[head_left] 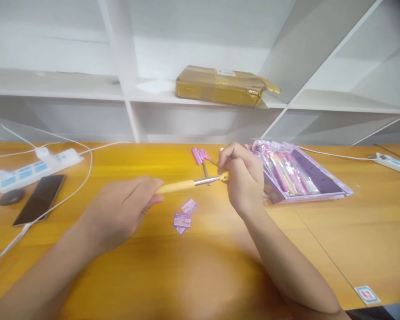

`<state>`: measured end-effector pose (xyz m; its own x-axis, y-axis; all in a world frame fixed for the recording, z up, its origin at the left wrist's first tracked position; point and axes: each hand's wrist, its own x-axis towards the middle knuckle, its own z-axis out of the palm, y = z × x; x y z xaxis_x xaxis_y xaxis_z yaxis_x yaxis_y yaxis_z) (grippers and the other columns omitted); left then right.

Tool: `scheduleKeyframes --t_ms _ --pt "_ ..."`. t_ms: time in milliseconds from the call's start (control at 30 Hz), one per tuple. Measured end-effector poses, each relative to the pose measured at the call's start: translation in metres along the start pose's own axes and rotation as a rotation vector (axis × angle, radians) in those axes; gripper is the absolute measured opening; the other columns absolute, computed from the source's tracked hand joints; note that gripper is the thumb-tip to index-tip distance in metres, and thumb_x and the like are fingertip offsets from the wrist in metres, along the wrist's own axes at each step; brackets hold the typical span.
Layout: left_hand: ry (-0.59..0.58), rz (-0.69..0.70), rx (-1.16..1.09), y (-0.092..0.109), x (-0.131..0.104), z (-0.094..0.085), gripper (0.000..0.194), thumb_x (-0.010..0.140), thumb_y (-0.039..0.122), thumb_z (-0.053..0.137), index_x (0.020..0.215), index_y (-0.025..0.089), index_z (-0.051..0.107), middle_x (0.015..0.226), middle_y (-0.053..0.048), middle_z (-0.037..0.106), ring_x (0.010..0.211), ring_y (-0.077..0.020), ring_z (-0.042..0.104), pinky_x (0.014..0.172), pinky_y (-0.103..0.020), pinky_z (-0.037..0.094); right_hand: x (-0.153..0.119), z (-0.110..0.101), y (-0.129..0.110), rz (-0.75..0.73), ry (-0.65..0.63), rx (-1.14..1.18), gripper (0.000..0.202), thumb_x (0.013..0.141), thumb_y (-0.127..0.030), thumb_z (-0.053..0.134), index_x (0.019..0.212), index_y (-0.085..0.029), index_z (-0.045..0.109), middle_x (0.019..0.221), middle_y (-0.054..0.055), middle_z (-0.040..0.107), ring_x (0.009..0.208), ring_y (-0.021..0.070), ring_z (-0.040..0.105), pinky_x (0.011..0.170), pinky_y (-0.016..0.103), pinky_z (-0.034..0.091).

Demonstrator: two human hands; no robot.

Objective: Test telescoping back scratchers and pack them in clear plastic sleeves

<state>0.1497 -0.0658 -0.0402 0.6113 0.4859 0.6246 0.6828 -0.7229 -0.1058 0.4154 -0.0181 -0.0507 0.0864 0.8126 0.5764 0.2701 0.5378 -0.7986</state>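
Across the middle of the view runs a slim yellow stick [177, 186] with a silver metal shaft [206, 180]. My left hand [122, 211] is closed around its yellow handle end. At the other end, my right hand [243, 180] pinches the small yellow tip [223, 176], partly hidden by the fingers. Behind the shaft, pink pieces [197, 156] with thin metal rods lie on the table, one with a striped, fan-like head. Below the stick are several small purple-and-pink paper cards [182, 220].
A purple open box [330, 189] holding several wrapped pink and orange sticks stands right of my right hand. On the left lie a phone [40, 200], a dark mouse-like object [11, 197] and a white power strip [66, 156] with cables. A taped brown parcel [216, 86] rests on the shelf.
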Motion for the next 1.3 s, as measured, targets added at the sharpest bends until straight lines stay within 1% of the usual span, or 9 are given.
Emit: scheduleKeyframes --t_ms 233,467,633,833,967,1067,1133,1200,1300 --pt "-0.008 -0.016 0.001 0.0 0.0 0.001 0.023 0.111 0.026 0.044 0.109 0.018 0.066 0.081 -0.004 0.076 0.063 -0.0167 0.066 0.057 -0.028 0.046 -0.001 -0.001 -0.004 -0.002 -0.006 -0.001 0.019 0.083 -0.013 0.045 0.068 -0.022 0.053 0.065 0.001 0.048 0.066 0.0157 0.042 0.066 0.03 0.041" --pt "0.024 0.028 0.036 0.001 0.002 0.003 0.024 0.112 0.027 0.043 0.109 0.019 0.065 0.077 -0.002 0.074 0.059 -0.0156 0.064 0.054 -0.029 0.044 -0.002 -0.004 -0.011 -0.028 -0.003 0.035 0.021 0.082 -0.01 0.045 0.066 -0.021 0.053 0.065 0.0 0.048 0.066 0.0153 0.043 0.073 0.032 0.046" --pt "0.043 0.032 0.027 0.0 0.002 0.007 0.023 0.111 0.026 0.045 0.11 0.018 0.066 0.075 -0.003 0.073 0.059 -0.016 0.063 0.055 -0.029 0.044 -0.003 -0.006 -0.013 -0.028 0.0 0.009 0.021 0.083 -0.009 0.044 0.067 -0.021 0.053 0.065 0.0 0.048 0.065 0.0146 0.041 0.068 0.03 0.042" --pt "0.001 0.022 0.047 -0.007 -0.001 0.003 0.02 0.111 0.028 0.047 0.106 0.021 0.065 0.075 -0.001 0.072 0.06 -0.0166 0.063 0.054 -0.03 0.039 -0.002 -0.003 -0.006 0.026 -0.061 0.03 0.019 0.083 -0.012 0.045 0.069 -0.02 0.052 0.067 -0.001 0.047 0.062 0.0124 0.041 0.059 0.027 0.035" --pt "-0.078 -0.081 0.007 -0.018 -0.006 0.005 0.023 0.111 0.035 0.046 0.109 0.024 0.066 0.084 -0.002 0.073 0.067 -0.0169 0.065 0.061 -0.03 0.042 0.006 -0.006 0.001 0.179 -0.229 0.106 0.015 0.091 -0.018 0.049 0.081 -0.021 0.06 0.069 -0.002 0.047 0.059 0.0104 0.04 0.053 0.024 0.031" --pt "-0.114 -0.202 -0.061 -0.025 -0.006 0.006 0.032 0.112 0.042 0.041 0.107 0.025 0.068 0.091 -0.003 0.075 0.075 -0.0185 0.068 0.067 -0.03 0.046 0.013 -0.012 0.007 0.248 -0.305 0.157 0.014 0.101 -0.032 0.053 0.099 -0.022 0.063 0.074 -0.003 0.048 0.057 0.0091 0.041 0.05 0.023 0.033" --pt "-0.148 -0.269 -0.106 -0.027 -0.004 0.006 0.037 0.113 0.045 0.038 0.106 0.025 0.068 0.094 -0.003 0.076 0.077 -0.0185 0.069 0.068 -0.03 0.047 0.016 -0.016 0.01 0.217 -0.296 0.155 0.022 0.104 -0.043 0.054 0.111 -0.023 0.062 0.086 -0.002 0.055 0.062 0.0089 0.048 0.054 0.023 0.041" --pt "-0.191 -0.331 -0.144 -0.027 -0.001 0.003 0.039 0.113 0.047 0.037 0.105 0.025 0.068 0.092 -0.002 0.076 0.076 -0.0174 0.068 0.066 -0.029 0.046 0.018 -0.019 0.014 0.155 -0.285 0.12 0.031 0.105 -0.051 0.055 0.119 -0.024 0.061 0.098 0.001 0.061 0.073 0.0104 0.056 0.064 0.024 0.049" --pt "-0.228 -0.391 -0.183 -0.027 0.001 -0.001 0.04 0.113 0.048 0.038 0.101 0.024 0.067 0.083 0.0 0.073 0.071 -0.0159 0.066 0.063 -0.027 0.044 0.021 -0.021 0.018 0.068 -0.254 0.035 0.035 0.109 -0.052 0.048 0.12 -0.023 0.063 0.104 0.004 0.065 0.092 0.0133 0.063 0.08 0.026 0.053"
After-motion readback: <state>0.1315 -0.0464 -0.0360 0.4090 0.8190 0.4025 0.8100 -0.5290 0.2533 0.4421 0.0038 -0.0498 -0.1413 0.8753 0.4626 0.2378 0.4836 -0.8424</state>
